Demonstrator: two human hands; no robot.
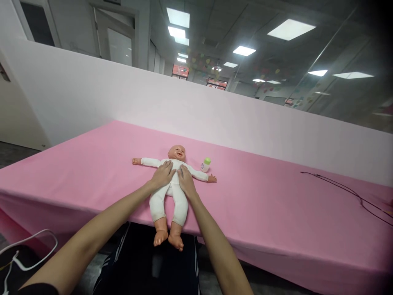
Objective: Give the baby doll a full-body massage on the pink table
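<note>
A baby doll (168, 193) with a white cloth body lies on its back, arms spread wide and feet hanging over the table's front edge. My left hand (162, 173) rests flat on the left side of its torso, fingers stretched out. On the torso's other side lies my right hand (186, 180), its fingers extended toward the doll's chest. Neither hand grips the doll. A small bottle (205, 164) with a green cap stands just beyond the doll's arm on the right.
A pink cloth covers the table (260, 205). Thin dark cables (344, 187) lie at the right. Behind the table runs a low white wall (184, 106) with glass above it. A white cable (46, 254) hangs at the lower left.
</note>
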